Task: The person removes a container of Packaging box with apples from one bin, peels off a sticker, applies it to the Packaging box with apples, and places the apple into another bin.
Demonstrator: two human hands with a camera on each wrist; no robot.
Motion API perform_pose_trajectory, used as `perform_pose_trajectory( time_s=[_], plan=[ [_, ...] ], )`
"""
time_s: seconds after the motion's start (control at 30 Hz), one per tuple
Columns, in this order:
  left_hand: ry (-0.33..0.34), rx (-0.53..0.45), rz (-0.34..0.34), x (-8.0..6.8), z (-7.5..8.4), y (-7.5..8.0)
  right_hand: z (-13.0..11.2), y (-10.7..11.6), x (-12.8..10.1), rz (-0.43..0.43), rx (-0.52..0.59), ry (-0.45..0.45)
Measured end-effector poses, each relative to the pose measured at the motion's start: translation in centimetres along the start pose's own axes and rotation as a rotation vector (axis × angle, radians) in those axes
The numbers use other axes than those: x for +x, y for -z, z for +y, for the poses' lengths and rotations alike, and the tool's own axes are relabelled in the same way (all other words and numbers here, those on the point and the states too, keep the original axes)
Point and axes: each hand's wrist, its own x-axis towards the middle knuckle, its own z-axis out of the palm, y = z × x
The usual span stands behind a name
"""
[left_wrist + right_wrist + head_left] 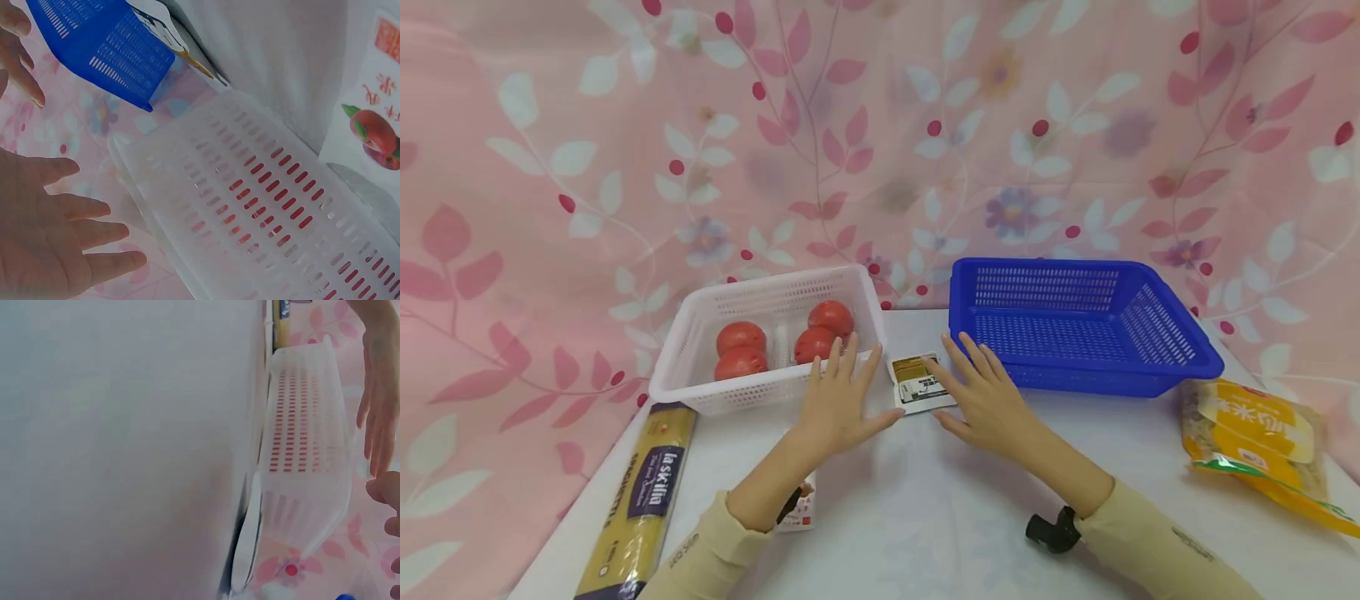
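I see left hand [837,406] flat, fingers straight, beside white basket [700,392]. Right hand [985,396] open, holding nothing, fingertips at small packet [917,385] mid-surface between baskets. I'd pinch packet edge, lift clear of blue basket [1075,371] rim.

1. Your tomato basket [775,346] sits left on the surface [895,508], the empty basket [1078,329] right.
2. A sachet [917,383] lies between them.
3. Spaghetti pack [640,504] far left, snack bag [1255,442] far right.
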Motion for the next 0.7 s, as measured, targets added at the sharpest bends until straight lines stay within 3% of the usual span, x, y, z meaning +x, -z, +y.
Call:
perform_pose_trajectory(
  time_s=[0.37,0.7],
  plan=[
    [0.154,-0.149,-0.049,1.1,-3.0,1.3,-2.1,-0.1,4.5,-0.033,0.097,0.010],
    [0.324,-0.228,-0.033,2.5,-6.8,1.9,-4.0,-0.5,8.9,-0.190,0.381,-0.097]
  ],
)
